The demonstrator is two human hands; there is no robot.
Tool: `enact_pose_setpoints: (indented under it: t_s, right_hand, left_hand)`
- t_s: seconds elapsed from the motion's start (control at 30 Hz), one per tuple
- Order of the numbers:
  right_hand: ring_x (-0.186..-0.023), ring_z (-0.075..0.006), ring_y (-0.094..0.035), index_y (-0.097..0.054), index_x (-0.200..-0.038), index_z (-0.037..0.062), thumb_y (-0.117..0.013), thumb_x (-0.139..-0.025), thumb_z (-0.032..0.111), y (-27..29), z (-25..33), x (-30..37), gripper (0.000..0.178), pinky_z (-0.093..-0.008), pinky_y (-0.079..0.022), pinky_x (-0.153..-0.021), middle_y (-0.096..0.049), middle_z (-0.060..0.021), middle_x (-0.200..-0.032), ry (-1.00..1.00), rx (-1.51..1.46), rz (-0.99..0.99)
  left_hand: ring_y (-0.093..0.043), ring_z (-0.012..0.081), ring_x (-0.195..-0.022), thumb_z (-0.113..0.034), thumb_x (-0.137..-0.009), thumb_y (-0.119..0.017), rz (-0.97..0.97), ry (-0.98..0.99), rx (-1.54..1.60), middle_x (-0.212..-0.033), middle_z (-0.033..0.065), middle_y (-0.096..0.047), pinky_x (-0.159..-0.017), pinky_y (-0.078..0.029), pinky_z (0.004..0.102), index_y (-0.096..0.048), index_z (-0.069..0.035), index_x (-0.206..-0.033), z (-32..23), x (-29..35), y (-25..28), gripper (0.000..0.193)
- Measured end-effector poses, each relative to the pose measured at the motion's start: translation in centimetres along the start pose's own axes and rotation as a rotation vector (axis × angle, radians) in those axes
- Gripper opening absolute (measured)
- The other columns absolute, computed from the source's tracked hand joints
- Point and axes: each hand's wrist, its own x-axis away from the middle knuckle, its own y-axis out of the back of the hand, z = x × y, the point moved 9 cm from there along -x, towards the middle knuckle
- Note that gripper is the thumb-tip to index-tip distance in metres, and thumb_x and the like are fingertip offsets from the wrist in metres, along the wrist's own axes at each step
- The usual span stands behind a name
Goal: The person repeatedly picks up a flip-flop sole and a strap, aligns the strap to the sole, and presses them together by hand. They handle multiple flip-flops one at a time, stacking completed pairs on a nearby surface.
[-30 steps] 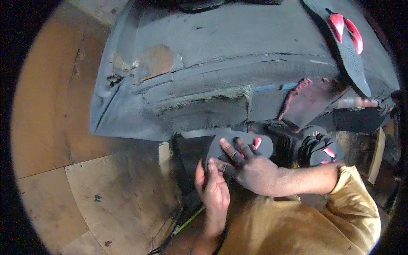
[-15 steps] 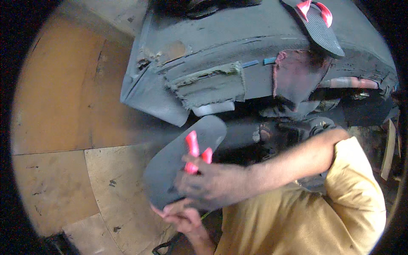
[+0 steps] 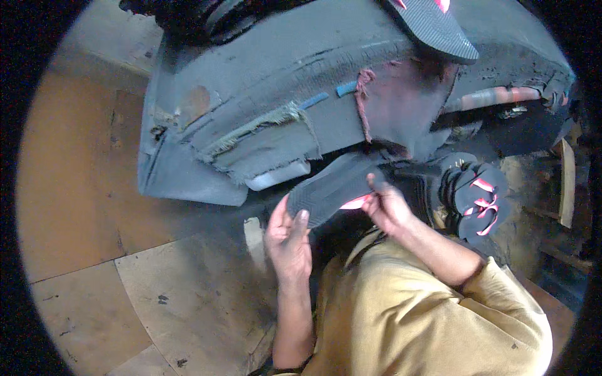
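Note:
Between my two hands is a dark flip-flop (image 3: 332, 188) with a pink strap, its ridged face turned toward me. My left hand (image 3: 290, 241) grips its left end, thumb on the ridged face and fingers behind. The other end is pinched in my right hand (image 3: 387, 208), close to a bit of pink strap that shows at the lower edge. Most of the strap is hidden behind the sole. Another flip-flop (image 3: 436, 28) with pink straps lies on the bench top beyond my hands, cut off by the picture's upper edge.
A worn, grey-covered bench (image 3: 263, 81) spans the far side, with frayed cloth patches and a reddish cloth (image 3: 401, 106) on its front. A stack of dark flip-flops with pink straps (image 3: 480, 200) stands to my right. Brown boards (image 3: 81, 188) cover the floor at left.
The flip-flop has been turned over, from strap side up to ridged face up. My left hand has shifted to its left end and my right hand has let go of the strap for the other end.

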Motion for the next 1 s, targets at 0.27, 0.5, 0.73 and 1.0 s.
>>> enact_pose_setpoints:
  t_s: [0.27, 0.5, 0.73, 1.0]
  right_hand:
    - [-0.116, -0.0259, -0.062, -0.051, -0.129, 0.0028, -0.055, -0.101, 0.018, -10.3, -11.7, 2.6, 0.032, -0.0438, -0.047, -0.104, -0.062, -0.0140, -0.129, -0.519, -0.154, 0.422]
    - [-0.105, -0.0149, -0.061, -0.052, -0.120, 0.0042, -0.064, -0.095, 0.009, -11.3, -10.2, 1.4, 0.028, -0.0326, -0.048, -0.095, -0.064, -0.0071, -0.117, -0.251, 0.252, 0.540]
    - [-0.110, -0.0149, -0.055, -0.062, -0.102, 0.0053, -0.071, -0.091, 0.013, -7.0, -8.2, -0.5, 0.017, -0.0325, -0.043, -0.095, -0.065, -0.0052, -0.106, -0.235, 0.576, 0.460]
    - [-0.099, -0.0147, -0.056, -0.060, -0.111, 0.0073, -0.066, -0.093, 0.044, 4.8, -3.0, 3.7, 0.041, -0.0303, -0.046, -0.086, -0.061, -0.0061, -0.112, -0.426, 1.313, 0.052]
  left_hand:
    - [-0.062, 0.0221, -0.110, 0.001, -0.087, -0.071, -0.357, -0.248, -0.652, -0.121, 0.0200, -0.063, -0.099, -0.047, 0.0371, -0.048, 0.012, -0.132, -11.2, 12.7, 5.5, 0.052]
    - [-0.061, 0.0222, -0.109, -0.014, -0.089, -0.074, -0.401, 0.273, -0.849, -0.116, 0.0131, -0.063, -0.098, -0.048, 0.0396, -0.045, 0.005, -0.136, 2.5, 19.5, 14.2, 0.059]
    - [-0.057, 0.0158, -0.109, -0.026, -0.097, -0.063, -0.159, 0.312, -0.342, -0.120, 0.0092, -0.062, -0.099, -0.044, 0.0326, -0.056, 0.003, -0.127, 3.5, 3.0, 8.1, 0.042]
    - [-0.060, 0.0214, -0.105, -0.025, -0.091, -0.072, -0.353, -0.018, -0.468, -0.121, 0.0093, -0.060, -0.087, -0.049, 0.0358, -0.054, -0.003, -0.124, 1.1, -0.3, 1.1, 0.043]
